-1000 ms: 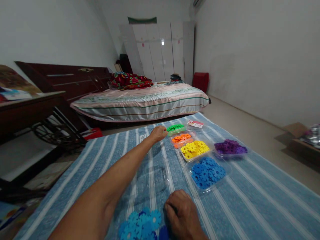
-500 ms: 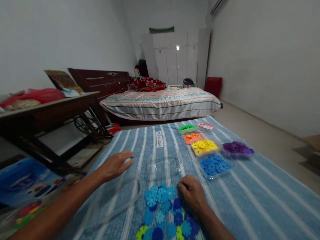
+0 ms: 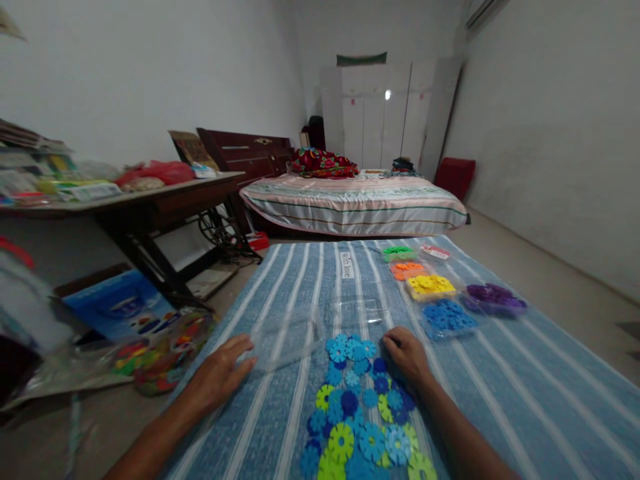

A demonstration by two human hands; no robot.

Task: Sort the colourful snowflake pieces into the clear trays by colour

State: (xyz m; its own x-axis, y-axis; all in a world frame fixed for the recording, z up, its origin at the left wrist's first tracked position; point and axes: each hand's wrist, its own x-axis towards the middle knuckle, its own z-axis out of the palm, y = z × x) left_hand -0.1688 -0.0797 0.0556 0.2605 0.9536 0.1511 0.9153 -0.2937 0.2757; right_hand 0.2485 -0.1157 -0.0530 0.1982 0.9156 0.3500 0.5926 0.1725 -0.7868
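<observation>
My left hand lies at the left edge of a clear plastic container on the striped cloth. Its thumb and fingers are apart, with the fingertips close to the rim; whether they touch it I cannot tell. My right hand rests on the cloth, fingers curled closed, and the inside of its grip is hidden. Beside it spreads a loose pile of notched plastic discs in light blue, dark blue and lime green. Behind the pile sits another clear container.
Filled tubs stand at the right: blue discs, purple discs, yellow discs, orange discs and green discs. The blue striped cloth covers the table. A bed stands beyond; a cluttered desk is left.
The view has turned left. The near clear container has moved forward and right relative to the discs, and my left hand has come down to its left edge. My right hand stays beside the pile.
</observation>
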